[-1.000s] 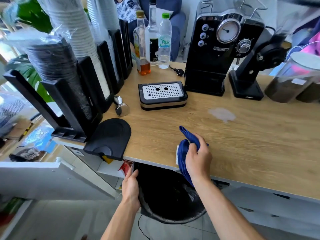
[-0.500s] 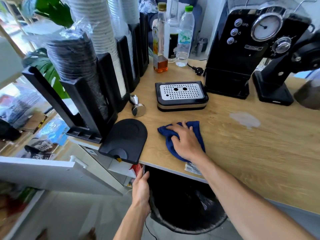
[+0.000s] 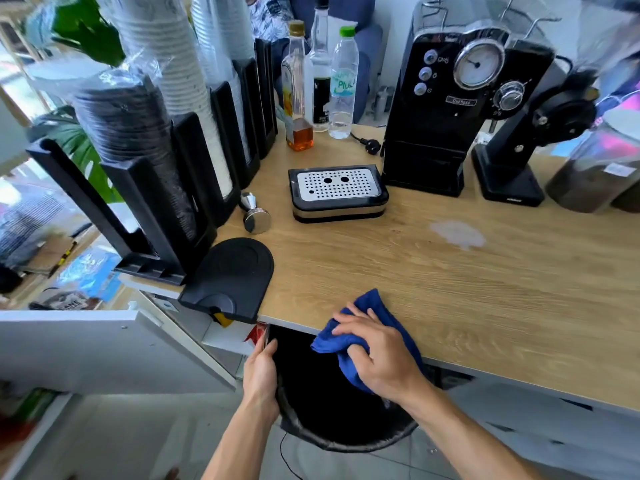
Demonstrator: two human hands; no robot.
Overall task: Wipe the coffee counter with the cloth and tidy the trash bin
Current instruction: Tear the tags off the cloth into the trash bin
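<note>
Right hand (image 3: 379,358): fingers curled and closed on a blue cloth (image 3: 372,308), bunched at the front edge of the wooden worktop (image 3: 450,292); part of the cloth lies on the worktop beyond the fingertips, part hangs over the edge beneath the palm. Left hand (image 3: 261,370): lower and to the left of the right hand, under the worktop edge, fingers wrapped around the left rim of a black trash bin (image 3: 346,441); the bin stands on the floor directly below the cloth, lined with a dark bag, its inside too dark to read. Just beyond and left of the left hand: a black tamping mat (image 3: 232,278), its front overhanging the worktop corner. Beyond the mat: a metal tamper (image 3: 255,213), standing on its base. Further from both hands, roughly ahead of the right one: a black drip tray (image 3: 337,192) with a perforated metal plate. Behind the tray: a black espresso machine (image 3: 464,109) with round gauge, and a black grinder (image 3: 526,140) to its right. Ahead and right of the right hand, well apart from it: a pale smear (image 3: 457,233) on the worktop. Far left of the hands: a black cup rack (image 3: 166,188) holding stacked cups and lids. At the far edge: three bottles (image 3: 320,84), upright, close together.
</note>
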